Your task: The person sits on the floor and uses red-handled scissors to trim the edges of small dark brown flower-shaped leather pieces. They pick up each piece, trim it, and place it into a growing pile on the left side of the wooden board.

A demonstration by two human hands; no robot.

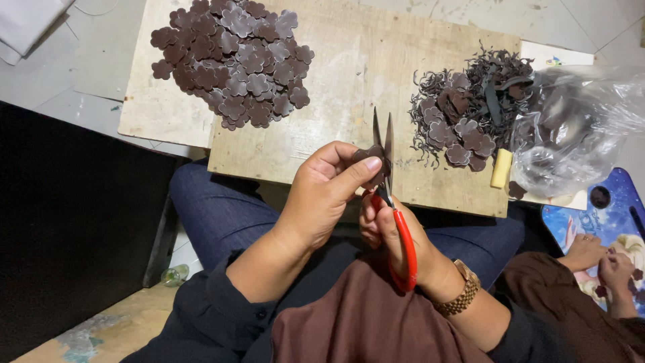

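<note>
Red-handled scissors point(396, 222) closed in my right hand point(393, 232), blades parted around a brown flower-shaped piece point(371, 156) pinched at its edge by my left hand point(322, 195) above the wooden board point(349, 101); piece judged thin, light, floppy.

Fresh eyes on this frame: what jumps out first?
Dead centre, the right hand works red-handled scissors, blades open around a small brown flower-shaped piece pinched in the left hand. Upper left on the wooden board lies a big heap of brown flower cutouts; to the right sits a pile of dark trimmings.
</note>
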